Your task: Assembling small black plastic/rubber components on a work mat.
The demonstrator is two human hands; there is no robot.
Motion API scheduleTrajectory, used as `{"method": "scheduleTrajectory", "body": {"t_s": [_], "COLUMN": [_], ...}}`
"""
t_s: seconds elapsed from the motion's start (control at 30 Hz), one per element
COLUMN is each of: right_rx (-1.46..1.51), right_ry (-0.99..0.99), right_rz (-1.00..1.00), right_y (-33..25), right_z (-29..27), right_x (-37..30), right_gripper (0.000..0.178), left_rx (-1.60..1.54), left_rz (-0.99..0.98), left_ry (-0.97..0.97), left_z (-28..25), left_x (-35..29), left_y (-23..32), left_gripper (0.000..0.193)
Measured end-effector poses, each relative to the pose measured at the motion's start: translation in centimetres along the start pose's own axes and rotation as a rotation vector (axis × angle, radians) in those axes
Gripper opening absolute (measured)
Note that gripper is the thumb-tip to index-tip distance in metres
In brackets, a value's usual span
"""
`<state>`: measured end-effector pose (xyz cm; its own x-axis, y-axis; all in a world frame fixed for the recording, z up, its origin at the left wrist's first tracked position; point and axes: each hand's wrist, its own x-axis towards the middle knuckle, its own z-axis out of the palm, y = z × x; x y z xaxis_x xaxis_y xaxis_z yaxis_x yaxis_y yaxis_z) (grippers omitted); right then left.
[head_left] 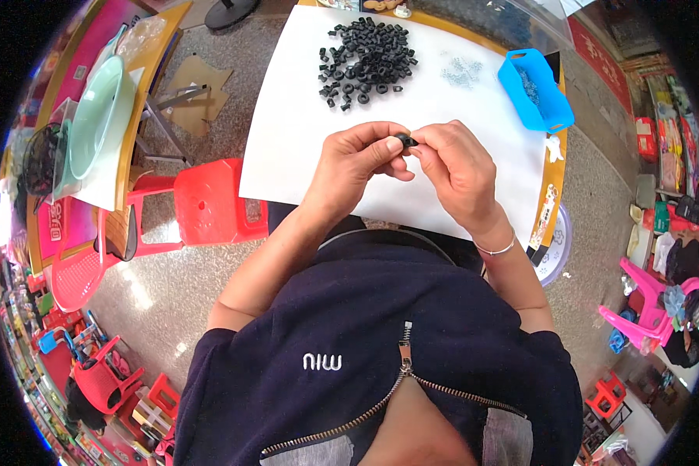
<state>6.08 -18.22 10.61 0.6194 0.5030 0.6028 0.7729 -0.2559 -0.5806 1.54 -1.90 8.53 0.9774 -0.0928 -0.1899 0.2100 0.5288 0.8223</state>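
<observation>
Both my hands meet above the white sheet (287, 147) on the table. Between the thumb and fingers of my left hand (352, 165) is a small black ring-like part (405, 140). My right hand (464, 169) is pinched closed against the right side of that part; whatever its fingertips hold is too small to make out. Beyond my hands lies a loose pile of similar black parts (373, 50), some of them showing round holes. To its right is a scatter of tiny clear or silvery pieces (461, 72). A blue plastic basket (555, 118) at the far right holds more tiny pieces.
A red plastic stool (210, 203) stands left of the table. Farther left, a second table (124, 167) bears a pale green basin (101, 116). A pink stool (645, 299) is at the right, near stocked shelves (672, 132). Under the table's right edge is a whitish round basin (556, 252).
</observation>
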Motion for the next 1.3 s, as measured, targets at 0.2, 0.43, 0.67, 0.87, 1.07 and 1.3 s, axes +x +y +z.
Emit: {"method": "scheduleTrajectory", "body": {"t_s": [0.2, 0.43, 0.67, 0.87, 1.07, 1.3], "right_rx": [0.046, 0.129, 0.194, 0.510, 0.494, 0.515], "right_ry": [-0.072, -0.083, -0.103, -0.070, -0.067, -0.010], "right_rz": [-0.027, 0.030, 0.166, 0.418, 0.499, 0.532], "right_y": [0.9, 1.3, 0.5, 0.6, -0.1, 0.0], "right_z": [-0.2, -0.3, -0.4, -0.3, -0.7, -0.3], "right_x": [-0.1, -0.2, 0.0, -0.5, -0.4, -0.8], "right_gripper": [0.023, 0.022, 0.016, 0.014, 0.014, 0.013], "left_rx": [-0.006, 0.014, -0.091, -0.220, -0.230, -0.257], "left_rz": [-0.135, -0.184, -0.216, -0.241, -0.230, -0.226], "left_ry": [0.011, -0.001, 0.018, -0.014, -0.014, -0.028], "left_z": [-0.5, -0.5, -0.3, -0.6, -0.7, -0.5], "left_x": [0.1, 0.2, 0.1, 0.1, 0.1, -0.2], "left_y": [0.2, 0.9, 0.9, 0.8, 0.6, 0.6], "left_gripper": [0.022, 0.024, 0.025, 0.029, 0.029, 0.028]}}
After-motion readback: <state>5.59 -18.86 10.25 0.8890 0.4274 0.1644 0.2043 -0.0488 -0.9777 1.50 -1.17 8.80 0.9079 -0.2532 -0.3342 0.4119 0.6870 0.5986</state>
